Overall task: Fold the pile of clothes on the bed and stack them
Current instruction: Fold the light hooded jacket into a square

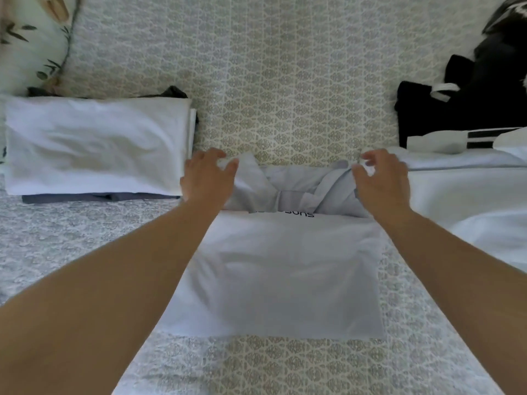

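Patterned bedspread (285, 81) is carrying a folded stack (97, 143). Left hand (205, 178) and right hand (382, 181) are pinching the pale-blue shirt's (279, 269) far corners.

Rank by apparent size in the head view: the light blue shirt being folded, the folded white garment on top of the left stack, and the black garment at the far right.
1. Light blue shirt, though it lies nearest the camera.
2. Folded white garment.
3. Black garment, partly cut off by the frame, so its rank is unsure.
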